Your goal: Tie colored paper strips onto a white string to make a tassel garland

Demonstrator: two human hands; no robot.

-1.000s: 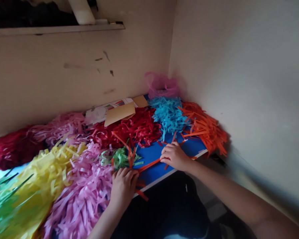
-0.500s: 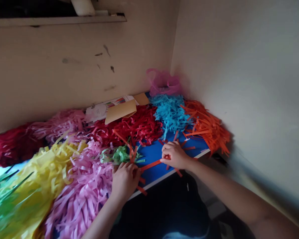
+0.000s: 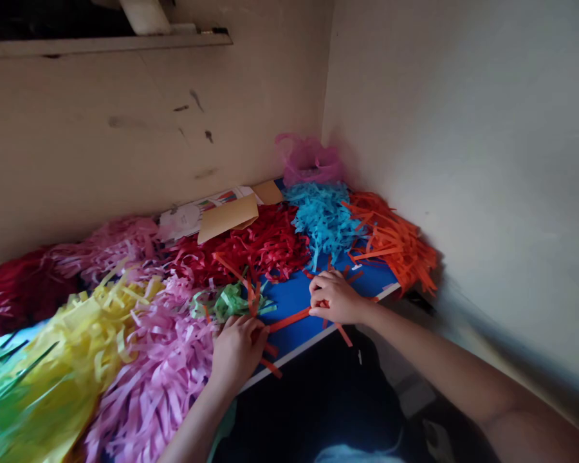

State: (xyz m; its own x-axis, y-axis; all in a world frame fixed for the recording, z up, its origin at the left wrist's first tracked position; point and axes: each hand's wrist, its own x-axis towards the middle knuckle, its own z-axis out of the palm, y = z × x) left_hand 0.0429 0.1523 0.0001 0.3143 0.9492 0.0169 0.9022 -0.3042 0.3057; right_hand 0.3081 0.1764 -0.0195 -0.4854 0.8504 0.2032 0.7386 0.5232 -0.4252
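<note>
An orange paper strip [image 3: 289, 320] runs straight between my two hands, low over the blue tabletop [image 3: 289, 292]. My left hand [image 3: 238, 350] is closed on its left end, beside a small bunch of green strips [image 3: 231, 301]. At the other end my right hand [image 3: 335, 297] is closed round the strip, fingers curled. Loose orange strip ends [image 3: 344, 334] poke out around both hands, some over the table's front edge. What lies inside each fist is partly hidden.
Fringed paper heaps surround the hands: pink [image 3: 159, 373], yellow [image 3: 96, 328], red [image 3: 270, 241], blue [image 3: 324, 215] and orange [image 3: 395, 238]. A brown folded card [image 3: 228, 217] lies on the red heap. A pink plastic bag [image 3: 311, 164] stands in the wall corner.
The view has shifted slightly, so things sit a little further left. Both hands keep their hold on the orange strip, with little visible movement.
</note>
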